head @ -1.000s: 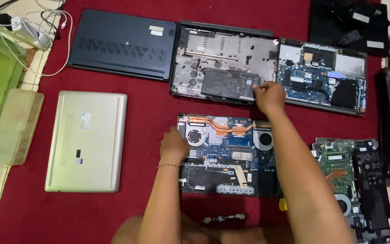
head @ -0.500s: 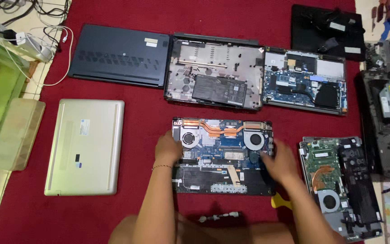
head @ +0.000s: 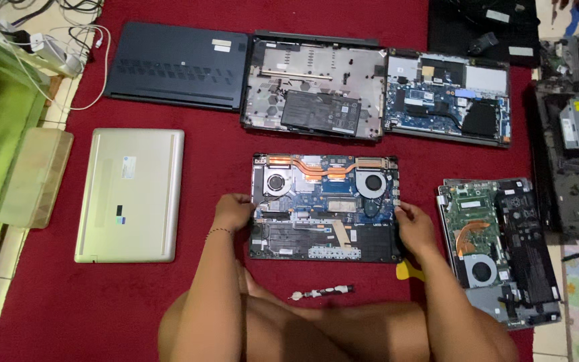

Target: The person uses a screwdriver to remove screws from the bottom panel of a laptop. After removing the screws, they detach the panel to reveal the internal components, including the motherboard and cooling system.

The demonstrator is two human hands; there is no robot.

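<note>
An opened laptop base [head: 325,208] lies on the red cloth [head: 216,147] in front of me, showing two fans, copper heat pipes and a blue board. My left hand [head: 234,212] grips its left edge. My right hand [head: 413,225] grips its right edge. Both hands hold the same base from opposite sides. A small screwdriver [head: 322,292] lies on the cloth just below it, near my knees. A yellow pry tool [head: 410,271] peeks out under my right wrist.
A closed silver laptop [head: 131,194] lies at left. Along the back sit a dark closed laptop [head: 177,66], an empty grey chassis with battery [head: 316,87] and an opened board [head: 447,99]. Another opened laptop [head: 497,248] lies at right. Cables [head: 41,40] are at top left.
My right hand came back from the grey chassis at the back to the right edge of the opened base. My left hand slid from its top to its left edge.
</note>
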